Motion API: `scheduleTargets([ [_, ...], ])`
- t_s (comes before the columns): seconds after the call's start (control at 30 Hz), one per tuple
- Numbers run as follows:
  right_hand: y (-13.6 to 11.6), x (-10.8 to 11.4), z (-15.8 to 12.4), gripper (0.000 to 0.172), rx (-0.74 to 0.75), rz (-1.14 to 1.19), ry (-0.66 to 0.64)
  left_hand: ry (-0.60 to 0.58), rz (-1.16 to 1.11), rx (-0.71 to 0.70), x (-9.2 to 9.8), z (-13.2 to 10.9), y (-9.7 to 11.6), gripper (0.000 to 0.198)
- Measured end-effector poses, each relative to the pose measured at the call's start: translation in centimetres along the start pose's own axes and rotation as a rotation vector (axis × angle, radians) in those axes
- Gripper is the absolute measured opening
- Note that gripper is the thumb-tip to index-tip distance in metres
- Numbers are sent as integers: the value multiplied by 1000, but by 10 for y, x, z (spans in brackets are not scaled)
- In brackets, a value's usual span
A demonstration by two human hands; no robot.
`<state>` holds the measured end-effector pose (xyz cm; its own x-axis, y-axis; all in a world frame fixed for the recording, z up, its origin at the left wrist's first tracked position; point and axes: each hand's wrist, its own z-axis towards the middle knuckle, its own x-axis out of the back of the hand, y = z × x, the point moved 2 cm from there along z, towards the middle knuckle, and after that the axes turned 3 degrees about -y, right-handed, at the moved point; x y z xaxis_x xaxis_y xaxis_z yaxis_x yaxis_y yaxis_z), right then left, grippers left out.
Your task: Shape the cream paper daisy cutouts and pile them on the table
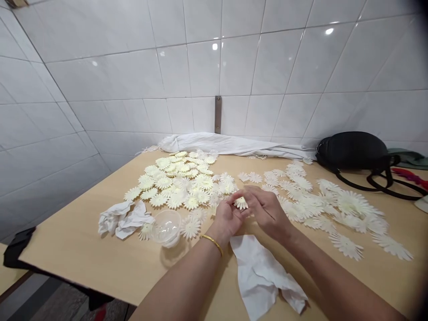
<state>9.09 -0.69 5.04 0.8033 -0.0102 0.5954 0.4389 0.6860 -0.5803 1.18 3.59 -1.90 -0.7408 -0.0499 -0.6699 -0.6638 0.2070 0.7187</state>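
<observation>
Over the middle of the table, my left hand (228, 217) holds a small cream daisy-shaped flower cutout (241, 203), palm turned up. My right hand (267, 209) meets it from the right, its fingers closed and pressed at the cutout's edge. The right fingertips are partly hidden behind the hand. Just left of my hands stands a clear plastic cup (167, 227). Below them lies a creased white tissue (264, 272). A dense heap of pale yellow flower cutouts (177, 180) spreads behind my left hand, and whiter flower cutouts (307, 205) lie scattered to the right.
Crumpled tissues (125, 218) sit left of the cup. A white cloth (227, 143) runs along the table's back edge, against the tiled wall (200, 67). At the back right rests a black bag (351, 151) with looped straps. The wooden table (87, 254) ends at the lower left.
</observation>
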Motion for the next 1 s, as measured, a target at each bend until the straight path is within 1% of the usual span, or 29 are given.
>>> scheduleTargets([
  [0.03, 13, 1, -8, 34, 13, -106, -29, -26, -67, 67, -1, 0, -1, 16],
  [0.07, 24, -1, -16, 30, 44, -199, -101, -38, -121, 131, -2, -1, -3, 17],
  [0.1, 32, -3, -24, 30, 54, -263, -138, -44, -168, 191, -3, -2, -4, 19],
  [0.17, 43, -6, -34, 31, 43, -294, -166, -53, -238, 276, -4, -3, -6, 19],
  [0.2, 45, -4, -37, 30, 13, -263, -138, -54, -248, 289, -4, -4, -6, 18],
  [0.23, 45, 0, -37, 28, -33, -212, -84, -60, -238, 279, -5, -4, -7, 17],
  [0.33, 48, 22, -29, 23, -215, -29, 159, -105, -198, 248, -8, -6, -6, 9],
  [0.37, 51, 29, -26, 21, -288, 39, 223, -124, -173, 249, -11, -7, -6, 7],
  [0.4, 55, 33, -23, 21, -358, 111, 255, -141, -145, 260, -13, -8, -6, 8],
  [0.43, 60, 35, -20, 23, -424, 188, 254, -152, -116, 272, -16, -9, -7, 9],
  [0.5, 70, 32, -18, 24, -535, 331, 194, -171, -66, 271, -23, -11, -8, 10],
  [0.57, 79, 24, -20, 23, -583, 438, 164, -195, -28, 239, -30, -11, -12, 8],
  [0.6, 82, 21, -23, 23, -594, 496, 186, -198, -8, 224, -32, -10, -14, 7],
  [0.67, 88, 17, -29, 26, -627, 645, 274, -202, 45, 200, -35, -7, -21, 6],
  [0.73, 92, 16, -35, 31, -677, 829, 302, -217, 112, 156, -35, -3, -26, 8],
  [0.8, 94, 18, -38, 31, -710, 993, 252, -241, 166, 108, -34, 1, -29, 14],
  [0.87, 95, 22, -39, 27, -701, 1099, 184, -253, 211, 90, -32, 3, -29, 21],
  [0.93, 94, 24, -39, 23, -672, 1136, 121, -269, 273, 83, -31, 3, -27, 26],
  [1.0, 92, 24, -38, 23, -647, 1126, 61, -285, 346, 61, -31, 2, -26, 29],
])
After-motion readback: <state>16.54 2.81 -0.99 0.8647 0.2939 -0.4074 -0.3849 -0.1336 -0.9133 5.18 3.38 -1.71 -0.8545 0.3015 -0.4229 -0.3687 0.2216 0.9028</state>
